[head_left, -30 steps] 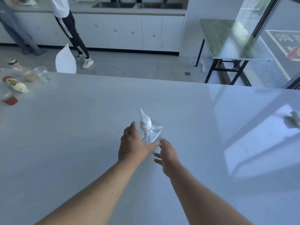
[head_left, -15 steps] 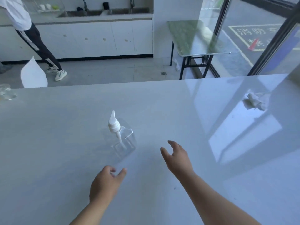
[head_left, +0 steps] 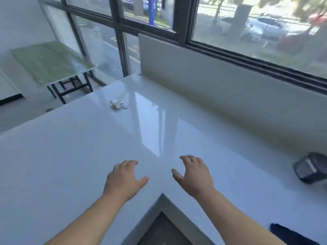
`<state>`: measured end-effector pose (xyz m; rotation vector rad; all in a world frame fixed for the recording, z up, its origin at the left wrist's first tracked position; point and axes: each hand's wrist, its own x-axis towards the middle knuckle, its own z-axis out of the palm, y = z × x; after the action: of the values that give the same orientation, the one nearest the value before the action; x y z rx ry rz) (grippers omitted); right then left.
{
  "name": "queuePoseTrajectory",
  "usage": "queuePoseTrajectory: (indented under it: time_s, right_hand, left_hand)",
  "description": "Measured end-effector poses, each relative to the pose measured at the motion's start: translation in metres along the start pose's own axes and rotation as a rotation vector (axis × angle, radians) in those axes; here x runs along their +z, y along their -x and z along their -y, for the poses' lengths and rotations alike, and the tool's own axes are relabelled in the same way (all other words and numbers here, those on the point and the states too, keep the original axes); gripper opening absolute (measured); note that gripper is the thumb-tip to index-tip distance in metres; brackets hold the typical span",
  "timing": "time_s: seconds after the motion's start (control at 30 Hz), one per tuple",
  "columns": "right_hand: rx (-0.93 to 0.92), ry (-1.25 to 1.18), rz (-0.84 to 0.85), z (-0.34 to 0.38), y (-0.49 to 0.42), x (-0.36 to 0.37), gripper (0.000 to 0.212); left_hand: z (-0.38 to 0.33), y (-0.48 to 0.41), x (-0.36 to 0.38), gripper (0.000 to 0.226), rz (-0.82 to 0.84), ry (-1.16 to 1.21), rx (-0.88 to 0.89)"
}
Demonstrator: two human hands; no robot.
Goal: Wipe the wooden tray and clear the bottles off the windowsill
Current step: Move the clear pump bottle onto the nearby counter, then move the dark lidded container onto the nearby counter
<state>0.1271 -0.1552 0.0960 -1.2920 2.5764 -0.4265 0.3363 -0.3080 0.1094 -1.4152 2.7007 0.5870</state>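
Both hands hover just above the white worktop [head_left: 88, 156], palms down, and neither holds anything. The left hand [head_left: 123, 179] has its fingers [head_left: 127, 164] loosely curled with the thumb spread out to the side; the right hand [head_left: 194, 175] has its fingers [head_left: 191, 160] spread wide and bent, as if ready to take hold of something. They hang side by side near the inner corner of the L-shaped worktop, probably because the person is between steps and is looking for the next thing to pick up. No wooden tray and no bottle shows in this view, so where those things are cannot be told. Well beyond the fingers, toward the far edge, lies a crumpled tissue [head_left: 118, 104]; it may serve for wiping, though that is a guess. Behind it and to the right of the fingers, a pale upstand [head_left: 194, 71] runs under the dark window frame [head_left: 230, 52], and the ledge there looks bare where it can be seen. Far to the right of the right hand sits a dark box-like thing [head_left: 309, 167], too blurred to name, and a dark blue thing [head_left: 292, 234] shows at the near right edge.
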Motion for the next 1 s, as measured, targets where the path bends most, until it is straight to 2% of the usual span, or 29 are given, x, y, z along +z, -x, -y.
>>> queuePoseTrajectory:
  time_s: [0.13,0.3,0.47,0.57,0.67,0.87,1.0]
  right_hand:
    - [0.223,0.02,-0.078,-0.149,0.043,-0.055,0.063]
    - [0.507,-0.056,-0.123,-0.294,0.11,-0.091,0.059]
    - [0.747,-0.247,-0.193,-0.396,0.137,-0.114,0.06]
    - [0.826,-0.332,-0.219,-0.439,0.131,-0.124,0.061]
    - [0.854,-0.462,-0.237,-0.47,0.118,-0.126,0.063]
    - [1.033,-1.147,-0.313,-0.507,0.079,-0.124,0.065]
    - [1.075,-1.401,-0.31,-0.516,0.066,-0.114,0.059]
  left_hand:
    - [-0.163,-0.026,0.042,0.079,0.07,-0.148,0.268]
    - [-0.338,-0.025,0.096,0.078,0.15,-0.157,0.494]
    - [-0.479,-0.025,0.144,0.084,0.196,-0.139,0.625]
    - [-0.549,-0.03,0.168,0.09,0.183,-0.149,0.677]
    - [-0.603,-0.039,0.19,0.098,0.184,-0.129,0.702]
    - [-0.667,-0.068,0.225,0.116,0.248,-0.058,0.745]
    - [-0.683,-0.082,0.241,0.116,0.367,-0.082,0.732]
